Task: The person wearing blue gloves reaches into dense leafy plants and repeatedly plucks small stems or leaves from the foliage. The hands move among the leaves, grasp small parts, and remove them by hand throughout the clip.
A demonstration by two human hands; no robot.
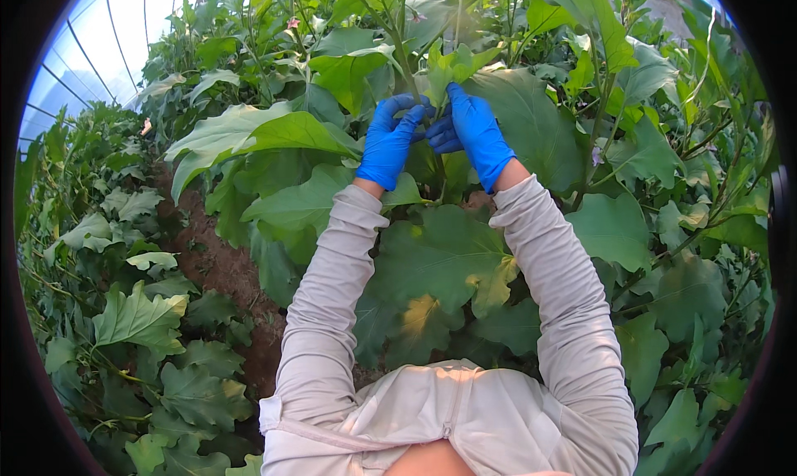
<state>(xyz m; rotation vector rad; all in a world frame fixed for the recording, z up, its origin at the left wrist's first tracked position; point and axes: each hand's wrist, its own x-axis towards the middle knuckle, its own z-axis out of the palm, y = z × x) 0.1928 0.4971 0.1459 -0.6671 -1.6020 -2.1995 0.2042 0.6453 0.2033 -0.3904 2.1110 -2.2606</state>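
Observation:
Both my hands wear blue gloves and meet at the main stem of an eggplant plant (407,71) in front of me. My left hand (389,142) has its thumb and fingers curled around the stem from the left. On the right side, my right hand (474,130) points its thumb or index finger up at the base of a young leafy shoot (453,66). Its other fingers bend inward, close to the left fingertips. Leaves and fingers hide whether it pinches anything. A broad leaf (529,124) spreads behind my right hand, and a pale-lit leaf (268,133) lies left of my left hand.
Dense eggplant foliage surrounds my arms, with large leaves (442,258) below them, some partly yellow. A strip of bare brown soil (212,252) runs along the left, beside another plant row (131,326). White string (707,52) hangs at right. Greenhouse film (93,40) shows at upper left.

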